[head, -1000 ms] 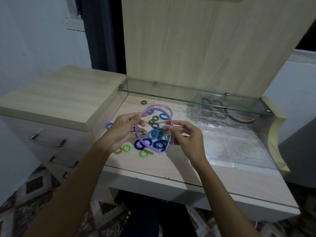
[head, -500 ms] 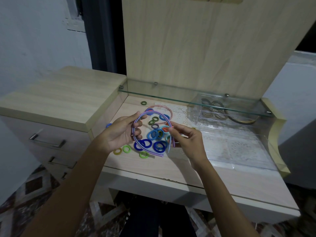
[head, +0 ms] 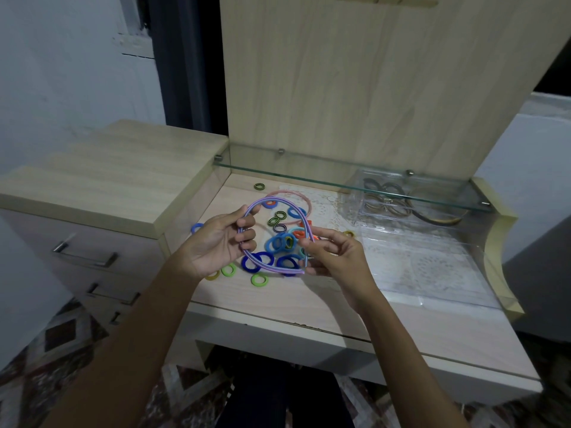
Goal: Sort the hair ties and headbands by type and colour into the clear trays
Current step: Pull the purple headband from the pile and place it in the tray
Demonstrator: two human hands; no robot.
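Note:
Thin purple and blue headbands [head: 276,201], held together as one bundle, hang above the desk. My left hand [head: 221,239] grips their left side, and my right hand [head: 332,253] pinches the right side near the ends. Below them lies a pile of blue, green, orange and yellow hair ties [head: 282,242]. A pink headband [head: 301,197] lies on the desk behind the pile. Clear trays [head: 432,251] stand at the right; the far tray [head: 383,196] under the glass shelf holds dark and gold headbands.
A glass shelf [head: 340,180] overhangs the back of the desk. A raised drawer unit [head: 102,180] borders the left, and a curved wooden edge [head: 494,242] the right. One green-black tie [head: 260,186] lies alone at the back.
The headband bundle has been turned slightly between my hands and sits a little lower and to the left. Both hands keep hold of it.

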